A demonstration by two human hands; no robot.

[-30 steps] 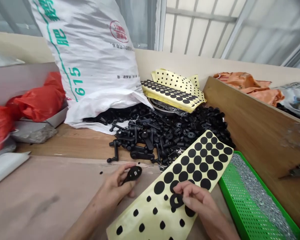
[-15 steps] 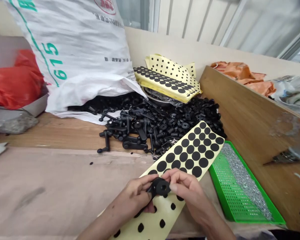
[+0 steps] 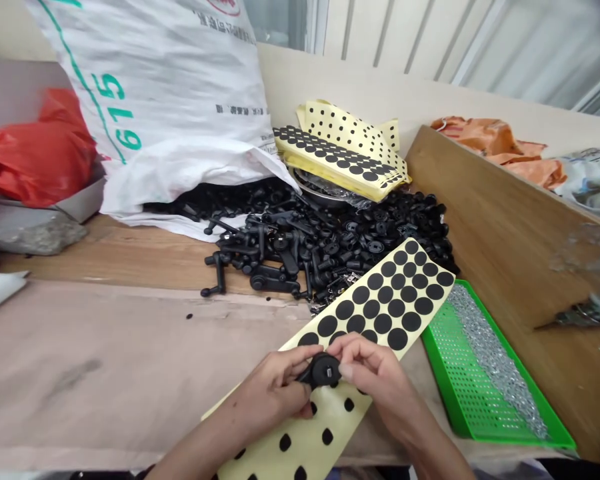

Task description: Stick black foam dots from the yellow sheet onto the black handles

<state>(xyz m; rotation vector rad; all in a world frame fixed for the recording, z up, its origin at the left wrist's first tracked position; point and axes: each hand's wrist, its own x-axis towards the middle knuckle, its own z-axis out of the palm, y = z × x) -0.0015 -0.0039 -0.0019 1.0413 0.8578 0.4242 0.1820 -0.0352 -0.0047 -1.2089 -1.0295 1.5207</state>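
Observation:
My left hand (image 3: 275, 387) grips a black plastic crank handle (image 3: 323, 371) by its arm. My right hand (image 3: 375, 380) pinches the handle's round head from the other side, so its fingertips hide part of that head. Both hands sit over a yellow backing sheet of round black rubber pads (image 3: 385, 300), and several pads are gone from its near end. Behind the sheet lies a heap of black plastic handles and round parts (image 3: 300, 250).
A white woven sack (image 3: 150, 100) spills the black parts onto a wooden shelf. Yellow pad sheets (image 3: 340, 157) rest on a steel bowl. To my right are a green perforated tray of small metal screws (image 3: 480, 373) and an upright wooden board (image 3: 500, 213).
My hands have come together. The round piece from my right hand now sits at the handle's head, and the view has tilted and shifted slightly.

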